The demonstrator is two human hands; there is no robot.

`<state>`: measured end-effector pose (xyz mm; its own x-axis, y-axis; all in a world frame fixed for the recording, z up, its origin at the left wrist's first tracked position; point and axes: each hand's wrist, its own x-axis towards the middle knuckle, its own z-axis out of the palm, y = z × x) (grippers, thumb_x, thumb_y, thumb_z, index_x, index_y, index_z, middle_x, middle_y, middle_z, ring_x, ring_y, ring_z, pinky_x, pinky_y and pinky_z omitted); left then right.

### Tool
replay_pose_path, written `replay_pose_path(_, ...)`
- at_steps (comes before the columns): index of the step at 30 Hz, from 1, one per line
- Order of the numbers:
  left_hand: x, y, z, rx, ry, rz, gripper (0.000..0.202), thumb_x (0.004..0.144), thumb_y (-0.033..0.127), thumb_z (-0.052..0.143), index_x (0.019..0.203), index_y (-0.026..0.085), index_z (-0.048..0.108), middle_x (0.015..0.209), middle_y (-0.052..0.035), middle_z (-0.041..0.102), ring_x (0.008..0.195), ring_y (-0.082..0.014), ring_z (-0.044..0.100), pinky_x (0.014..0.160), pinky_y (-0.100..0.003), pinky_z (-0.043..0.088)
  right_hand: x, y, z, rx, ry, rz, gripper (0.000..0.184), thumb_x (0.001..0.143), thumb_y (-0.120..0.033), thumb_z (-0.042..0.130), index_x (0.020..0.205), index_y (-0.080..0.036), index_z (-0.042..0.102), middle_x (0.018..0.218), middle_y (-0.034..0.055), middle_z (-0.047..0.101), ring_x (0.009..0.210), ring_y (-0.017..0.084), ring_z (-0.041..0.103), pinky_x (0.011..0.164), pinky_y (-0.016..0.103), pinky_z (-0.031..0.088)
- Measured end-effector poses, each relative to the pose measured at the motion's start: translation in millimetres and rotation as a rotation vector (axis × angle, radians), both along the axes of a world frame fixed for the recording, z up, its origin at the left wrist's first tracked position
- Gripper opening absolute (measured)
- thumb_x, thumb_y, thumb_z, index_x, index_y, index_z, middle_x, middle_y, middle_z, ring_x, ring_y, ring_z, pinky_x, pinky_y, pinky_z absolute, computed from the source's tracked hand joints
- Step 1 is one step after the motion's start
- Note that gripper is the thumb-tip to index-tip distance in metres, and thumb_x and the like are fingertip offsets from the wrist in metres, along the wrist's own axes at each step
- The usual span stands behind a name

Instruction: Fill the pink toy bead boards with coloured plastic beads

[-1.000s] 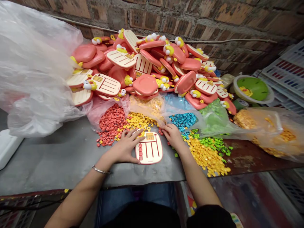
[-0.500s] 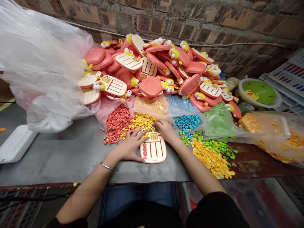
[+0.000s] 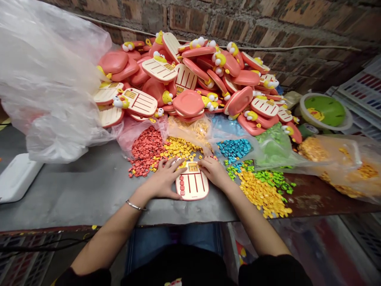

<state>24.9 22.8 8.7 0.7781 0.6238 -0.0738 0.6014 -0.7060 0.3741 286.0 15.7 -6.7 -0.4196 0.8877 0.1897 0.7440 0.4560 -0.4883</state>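
A cream toy board with a pink rim, slotted grooves and a yellow animal head lies flat near the table's front edge. Several red pieces fill its leftmost groove. My left hand grips the board's left side, thumb at the lower edge and fingers over the head. At the board's upper right corner, my right hand has its fingertips pressed together; whatever they hold is hidden. Close behind the board lie loose red pieces and yellow pieces.
Behind rises a heap of similar pink boards against a brick wall. Blue pieces, green pieces and orange-yellow pieces spread to the right. A large plastic bag and a white device are leftward.
My right hand has come back from the yellow pieces to the board's upper right corner. My left hand stays on the board. The whole view has shifted slightly.
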Motion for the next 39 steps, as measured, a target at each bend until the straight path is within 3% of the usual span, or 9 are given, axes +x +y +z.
replay_pose_path(3, 0.6, 0.3, -2.1, 0.015, 0.007, -0.004, 0.100, 0.061, 0.066, 0.077, 0.145, 0.024, 0.044, 0.162, -0.0130, 0.022, 0.144, -0.0441, 0.019, 0.111, -0.062, 0.016, 3.5, -10.4, -3.1, -0.067, 0.123, 0.033, 0.011, 0.088, -0.015, 0.060, 0.094, -0.019, 0.069, 0.091, 0.0077, 0.072, 0.085, 0.021, 0.065, 0.077, 0.033, 0.050)
replay_pose_path(7, 1.2, 0.9, -4.0, 0.016, 0.019, -0.022, 0.102, 0.060, 0.064, 0.077, 0.146, 0.023, 0.042, 0.163, -0.0128, 0.020, 0.145, -0.0441, 0.018, 0.111, -0.061, 0.017, -10.7, -19.6, -12.5, -0.060, 0.301, -0.030, 0.012, 0.087, -0.018, 0.063, 0.097, -0.019, 0.069, 0.093, 0.0073, 0.074, 0.085, 0.021, 0.067, 0.078, 0.034, 0.052)
replay_pose_path(13, 0.8, 1.1, -6.0, 0.011, 0.005, -0.023, 0.101, 0.061, 0.064, 0.077, 0.147, 0.027, 0.041, 0.163, -0.0115, 0.021, 0.145, -0.0438, 0.019, 0.112, -0.060, 0.015, -37.4, -20.8, -14.6, -0.091, 0.359, -0.053, 0.007, 0.086, -0.023, 0.068, 0.092, -0.020, 0.070, 0.088, 0.0047, 0.073, 0.080, 0.019, 0.067, 0.075, 0.031, 0.051)
replay_pose_path(18, -0.1, 2.2, -5.3, 0.004, 0.005, -0.024, 0.099, 0.061, 0.065, 0.077, 0.146, 0.026, 0.043, 0.162, -0.0117, 0.021, 0.145, -0.0436, 0.019, 0.112, -0.060, 0.015, -21.1, -15.2, -0.4, -0.287, 0.340, 0.136, 0.012, 0.083, -0.028, 0.073, 0.091, -0.020, 0.072, 0.078, 0.0010, 0.072, 0.069, 0.016, 0.065, 0.069, 0.028, 0.051)
replay_pose_path(22, -0.6, 2.2, -3.0, -0.007, 0.002, -0.031, 0.099, 0.062, 0.064, 0.076, 0.147, 0.024, 0.042, 0.163, -0.0117, 0.019, 0.145, -0.0437, 0.019, 0.111, -0.060, 0.017, -4.5, 13.3, -1.2, -0.014, 0.221, -0.061, 0.019, 0.092, -0.015, 0.055, 0.099, -0.020, 0.071, 0.102, 0.0087, 0.071, 0.097, 0.022, 0.065, 0.088, 0.038, 0.050)
replay_pose_path(26, -0.6, 1.6, -2.9, -0.006, 0.000, -0.027, 0.101, 0.063, 0.070, 0.073, 0.147, 0.024, 0.041, 0.163, -0.0129, 0.018, 0.145, -0.0437, 0.018, 0.111, -0.060, 0.016, 3.7, 37.6, -10.1, 0.068, -0.021, 0.005, 0.019, 0.090, -0.010, 0.054, 0.090, -0.018, 0.071, 0.103, 0.0124, 0.068, 0.106, 0.027, 0.060, 0.095, 0.044, 0.048)
replay_pose_path(29, -0.2, 1.8, -4.0, -0.009, -0.002, -0.025, 0.105, 0.062, 0.079, 0.068, 0.147, 0.023, 0.042, 0.163, -0.0138, 0.019, 0.145, -0.0442, 0.017, 0.111, -0.061, 0.015, 6.5, 31.2, -10.1, 0.087, 0.068, -0.006, 0.021, 0.094, -0.013, 0.050, 0.094, -0.019, 0.070, 0.102, 0.0105, 0.067, 0.100, 0.023, 0.061, 0.089, 0.039, 0.051)
replay_pose_path(33, 0.5, 1.9, -4.7, 0.006, -0.006, -0.028, 0.104, 0.063, 0.081, 0.065, 0.147, 0.022, 0.042, 0.163, -0.0146, 0.019, 0.144, -0.0435, 0.018, 0.110, -0.060, 0.015, 8.2, 7.1, -6.4, 0.071, 0.235, -0.076, 0.016, 0.095, -0.023, 0.054, 0.096, -0.021, 0.070, 0.101, 0.0080, 0.065, 0.097, 0.022, 0.062, 0.085, 0.036, 0.051)
replay_pose_path(39, 1.4, 0.6, -6.3, 0.031, 0.030, -0.026, 0.105, 0.063, 0.078, 0.068, 0.147, 0.022, 0.042, 0.163, -0.0137, 0.019, 0.145, -0.0445, 0.016, 0.110, -0.060, 0.015, -0.2, -1.5, -18.7, 0.110, 0.169, -0.125, 0.015, 0.093, -0.021, 0.057, 0.083, -0.020, 0.068, 0.084, 0.0071, 0.065, 0.087, 0.023, 0.059, 0.081, 0.038, 0.047)
